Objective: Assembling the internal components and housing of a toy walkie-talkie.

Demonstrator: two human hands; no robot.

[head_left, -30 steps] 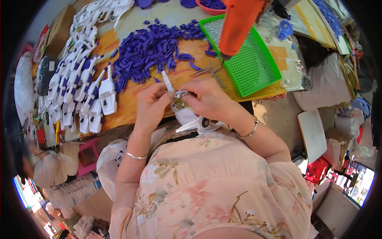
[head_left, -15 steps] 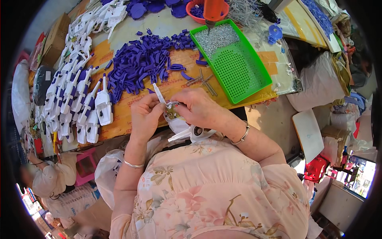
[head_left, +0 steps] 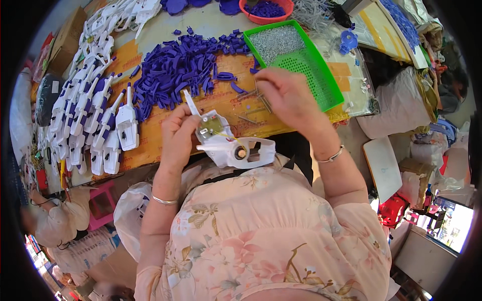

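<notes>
My left hand [head_left: 179, 131] pinches the edge of a white plastic housing [head_left: 219, 154] with a narrow tip. Inside it sit a greenish circuit board [head_left: 211, 126] and thin red and yellow wires. Below the board, a second white shell with a loop handle [head_left: 261, 153] lies against my front, a round dark part with a copper-coloured centre [head_left: 241, 153] at its middle. Off to the right, my right hand [head_left: 291, 98] hovers over the near left side of a green tray [head_left: 331, 103]. Its fingers are bent and blurred, so any hold is hidden. Thin metal rods [head_left: 266, 104] lie beneath it.
Small screws [head_left: 276, 42] fill the tray's far end. Purple plastic pieces [head_left: 175, 70] are heaped left of centre. Several white-and-purple housings [head_left: 85, 118] crowd the table's left side. A red bowl [head_left: 266, 19] stands at the back. Another person [head_left: 60, 218] sits at the lower left.
My right hand has left the housing and moved right and away toward the tray. The housing has turned and shows more of its inside. The orange tool above the tray has gone from view.
</notes>
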